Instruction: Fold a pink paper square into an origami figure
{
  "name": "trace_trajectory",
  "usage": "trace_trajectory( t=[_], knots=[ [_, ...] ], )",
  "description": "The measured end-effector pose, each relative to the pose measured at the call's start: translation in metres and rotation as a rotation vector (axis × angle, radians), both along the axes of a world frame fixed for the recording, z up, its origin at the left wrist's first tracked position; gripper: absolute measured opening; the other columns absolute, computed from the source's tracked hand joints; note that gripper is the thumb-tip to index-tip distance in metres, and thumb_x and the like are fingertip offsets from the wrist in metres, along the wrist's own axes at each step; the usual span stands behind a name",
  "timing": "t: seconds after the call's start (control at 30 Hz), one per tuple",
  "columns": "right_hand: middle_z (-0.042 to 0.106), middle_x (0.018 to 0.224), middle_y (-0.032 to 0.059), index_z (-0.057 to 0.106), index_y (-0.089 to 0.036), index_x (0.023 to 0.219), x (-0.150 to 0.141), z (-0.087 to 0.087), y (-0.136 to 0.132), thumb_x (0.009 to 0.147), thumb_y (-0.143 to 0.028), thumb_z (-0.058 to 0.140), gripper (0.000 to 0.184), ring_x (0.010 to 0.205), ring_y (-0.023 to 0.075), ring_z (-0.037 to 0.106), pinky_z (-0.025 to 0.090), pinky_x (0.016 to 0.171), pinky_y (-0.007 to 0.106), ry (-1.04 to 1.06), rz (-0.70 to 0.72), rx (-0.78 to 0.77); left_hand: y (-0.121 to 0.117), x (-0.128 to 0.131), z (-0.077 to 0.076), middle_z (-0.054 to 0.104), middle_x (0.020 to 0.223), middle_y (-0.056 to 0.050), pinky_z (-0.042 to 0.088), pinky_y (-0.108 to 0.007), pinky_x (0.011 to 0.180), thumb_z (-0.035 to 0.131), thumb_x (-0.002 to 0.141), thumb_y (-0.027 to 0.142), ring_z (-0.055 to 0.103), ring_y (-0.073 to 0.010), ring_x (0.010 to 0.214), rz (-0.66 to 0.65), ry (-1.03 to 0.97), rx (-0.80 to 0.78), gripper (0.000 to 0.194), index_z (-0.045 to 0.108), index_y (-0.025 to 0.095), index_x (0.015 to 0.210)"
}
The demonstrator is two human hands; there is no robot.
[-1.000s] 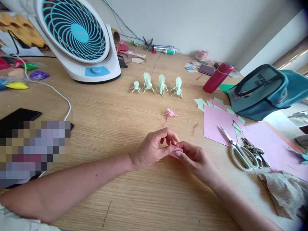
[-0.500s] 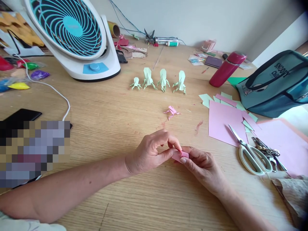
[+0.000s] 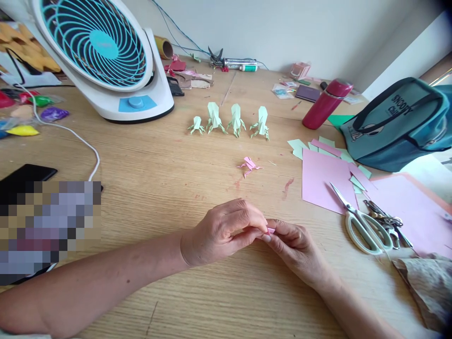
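Between my hands is a small folded piece of pink paper (image 3: 271, 230), mostly covered by fingers. My left hand (image 3: 229, 230) pinches its left side with thumb and forefinger, the other fingers curled above. From the right, my right hand (image 3: 294, 245) grips it between thumb and fingers. Just beyond lies a small pink origami figure (image 3: 250, 165) with thin legs spread on the table. Farther back, several pale green origami figures (image 3: 236, 118) stand in a row, the leftmost one smaller.
To the right lie pink paper sheets (image 3: 326, 181), green scraps (image 3: 298, 147), scissors (image 3: 367, 230) and a bunch of keys (image 3: 386, 221). Behind them are a red flask (image 3: 326, 104) and a teal bag (image 3: 399, 125). A fan (image 3: 134, 101) and a black phone (image 3: 30, 179) are at left.
My left fingers have closed down over the pink paper, so less of it shows. The whole view has shifted slightly; the table objects stay in place.
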State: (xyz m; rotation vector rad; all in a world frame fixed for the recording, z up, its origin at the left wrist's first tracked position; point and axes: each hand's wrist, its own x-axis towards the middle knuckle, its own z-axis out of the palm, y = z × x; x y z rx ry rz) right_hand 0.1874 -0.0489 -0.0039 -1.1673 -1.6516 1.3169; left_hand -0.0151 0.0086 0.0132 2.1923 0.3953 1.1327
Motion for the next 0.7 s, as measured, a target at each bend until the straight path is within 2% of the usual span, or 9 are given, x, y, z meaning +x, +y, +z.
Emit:
trace_trajectory(
  t=[0.27,0.7],
  knots=[
    [0.075,0.089,0.0002,0.076,-0.021,0.107,0.0007,0.0037,-0.0005,0.098,-0.033,0.061,0.021,0.077,0.0127,0.064,0.049,0.071,0.018,-0.044,0.039,0.038,-0.0001,0.0016,-0.0007,0.072,0.088,-0.007,0.057,-0.023,0.079,0.063,0.091,0.006,0.068,-0.0133,0.084,-0.006,-0.042,0.029,0.009,0.065,0.014,0.096],
    [0.076,0.092,0.0007,0.076,-0.021,0.107,0.001,0.0042,-0.001,0.097,-0.032,0.062,0.02,0.076,0.0116,0.064,0.049,0.073,0.017,-0.033,0.047,0.024,0.0005,0.0012,-0.0014,0.071,0.087,-0.007,0.057,-0.023,0.078,0.065,0.092,0.009,0.067,-0.0132,0.083,-0.026,-0.041,0.012,0.006,0.066,0.014,0.096]
  ],
)
